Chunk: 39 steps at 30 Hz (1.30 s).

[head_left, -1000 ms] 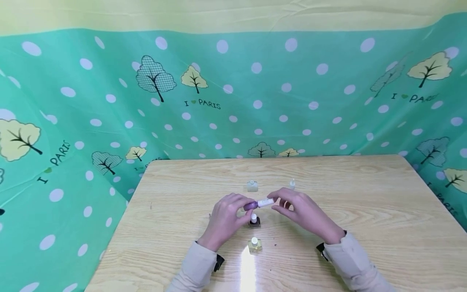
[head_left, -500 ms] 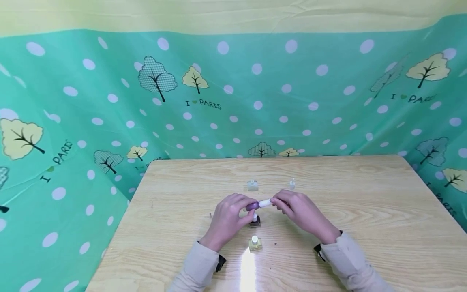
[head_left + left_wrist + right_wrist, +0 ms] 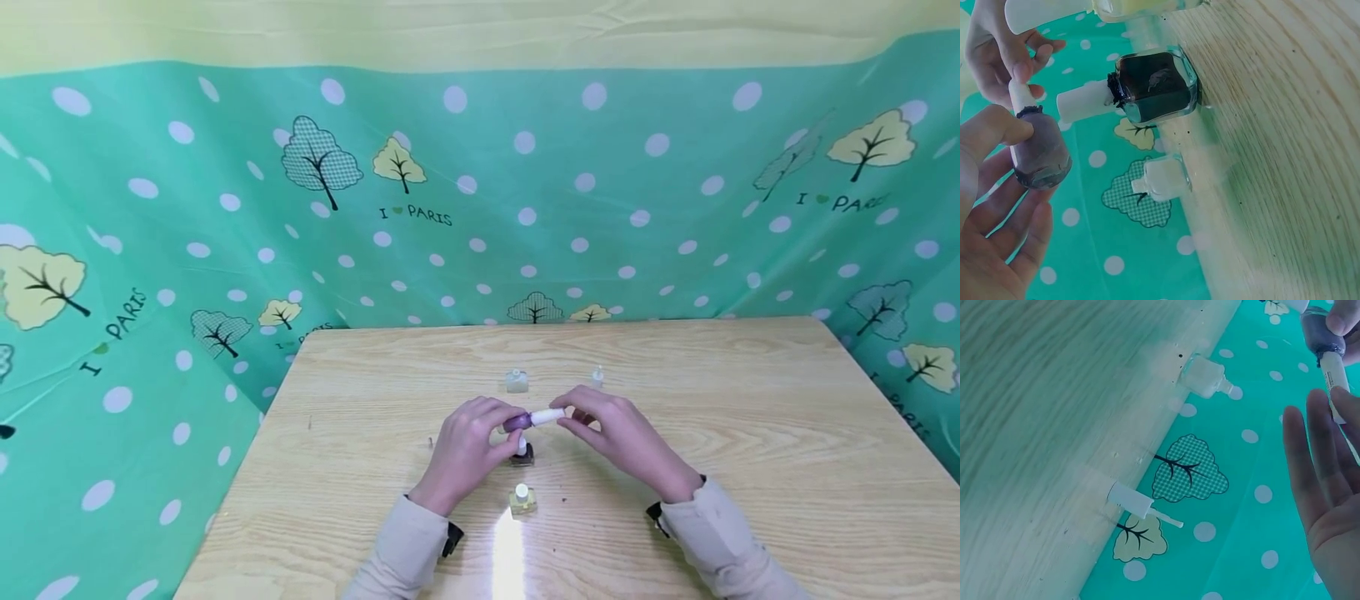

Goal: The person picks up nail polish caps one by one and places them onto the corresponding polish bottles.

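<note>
Above a wooden table (image 3: 375, 358), my left hand (image 3: 468, 450) grasps a purple bottle (image 3: 517, 422) between thumb and fingers, while my right hand (image 3: 611, 429) pinches the end of its white cap (image 3: 546, 416). Bottle and cap lie close to level, the cap end slightly higher, their long axis running side to side: base toward my left palm, cap toward my right fingertips. On that shared line, I judge, any twist or pull depends; the left is nearer the glass, the right nearer the cap.

The head view shows a dark bottle (image 3: 525, 457) just below my left thumb and a yellow bottle (image 3: 522, 502) closer to me. My left wrist's view adds a dark crust (image 3: 1029, 110) ringing the purple bottle's neck (dried polish, I suspect). My right wrist's view picks out lettering on the white cap, a loose cap (image 3: 1132, 500) standing with its brush stem bare, and, well apart from it, a pale bottle (image 3: 1202, 376) with an uncovered neck.
</note>
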Each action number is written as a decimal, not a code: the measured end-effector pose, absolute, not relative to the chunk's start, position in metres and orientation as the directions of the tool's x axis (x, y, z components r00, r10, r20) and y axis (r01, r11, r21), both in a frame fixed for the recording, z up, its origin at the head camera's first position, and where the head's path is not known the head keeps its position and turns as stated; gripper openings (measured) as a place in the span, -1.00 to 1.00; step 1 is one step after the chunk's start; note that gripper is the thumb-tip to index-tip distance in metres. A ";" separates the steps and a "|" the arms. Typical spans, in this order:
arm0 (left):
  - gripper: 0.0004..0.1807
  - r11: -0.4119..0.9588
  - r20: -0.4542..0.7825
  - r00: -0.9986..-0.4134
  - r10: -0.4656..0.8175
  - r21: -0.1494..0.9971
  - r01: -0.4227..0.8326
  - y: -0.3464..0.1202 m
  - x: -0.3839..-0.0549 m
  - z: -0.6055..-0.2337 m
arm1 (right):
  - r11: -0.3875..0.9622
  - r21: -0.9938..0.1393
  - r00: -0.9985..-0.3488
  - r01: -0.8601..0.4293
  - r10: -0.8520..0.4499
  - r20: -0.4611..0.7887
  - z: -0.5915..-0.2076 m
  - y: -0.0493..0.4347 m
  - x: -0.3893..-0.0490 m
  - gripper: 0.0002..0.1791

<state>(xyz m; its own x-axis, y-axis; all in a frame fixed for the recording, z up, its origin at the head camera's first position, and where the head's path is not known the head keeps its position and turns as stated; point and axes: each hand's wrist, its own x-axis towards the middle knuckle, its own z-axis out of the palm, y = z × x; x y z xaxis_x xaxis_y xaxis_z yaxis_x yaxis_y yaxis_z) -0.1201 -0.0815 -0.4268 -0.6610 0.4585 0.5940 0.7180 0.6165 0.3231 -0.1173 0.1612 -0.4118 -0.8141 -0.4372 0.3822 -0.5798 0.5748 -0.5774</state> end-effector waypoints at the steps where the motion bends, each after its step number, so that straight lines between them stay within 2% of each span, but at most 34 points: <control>1: -0.78 0.615 0.596 -0.660 0.458 0.323 0.719 -0.081 -0.120 -0.427 | 0.581 -0.571 -0.814 -0.580 -0.432 0.387 -0.412 0.161 -0.117 -0.74; 6: -0.76 0.612 0.610 -0.656 0.445 0.328 0.720 -0.081 -0.120 -0.427 | 0.631 -0.551 -0.838 -0.546 -0.404 0.367 -0.412 0.157 -0.118 -0.96; 10: -0.76 0.602 0.617 -0.648 0.446 0.329 0.728 -0.080 -0.119 -0.425 | 0.663 -0.550 -0.861 -0.509 -0.382 0.336 -0.413 0.155 -0.118 -0.72; 13: -0.77 0.602 0.615 -0.648 0.449 0.328 0.728 -0.080 -0.119 -0.424 | 0.667 -0.552 -0.866 -0.500 -0.375 0.331 -0.414 0.154 -0.118 -0.66; 16: -0.77 0.604 0.611 -0.653 0.448 0.332 0.725 -0.079 -0.118 -0.423 | 0.665 -0.554 -0.866 -0.500 -0.376 0.330 -0.414 0.155 -0.119 -0.69; 21: -0.77 0.612 0.594 -0.667 0.451 0.338 0.715 -0.080 -0.118 -0.423 | 0.617 -0.591 -0.855 -0.519 -0.376 0.358 -0.415 0.157 -0.119 -0.83; 27: -0.77 0.632 0.577 -0.683 0.449 0.335 0.699 -0.081 -0.119 -0.424 | 0.553 -0.584 -0.804 -0.594 -0.408 0.432 -0.416 0.161 -0.120 -0.63; 31: -0.78 0.627 0.577 -0.681 0.451 0.338 0.702 -0.081 -0.119 -0.425 | 0.549 -0.563 -0.787 -0.617 -0.427 0.446 -0.415 0.162 -0.120 -0.69; 39: -0.77 0.633 0.573 -0.681 0.456 0.329 0.701 -0.079 -0.118 -0.425 | 0.589 -0.552 -0.807 -0.591 -0.415 0.421 -0.414 0.163 -0.119 -0.79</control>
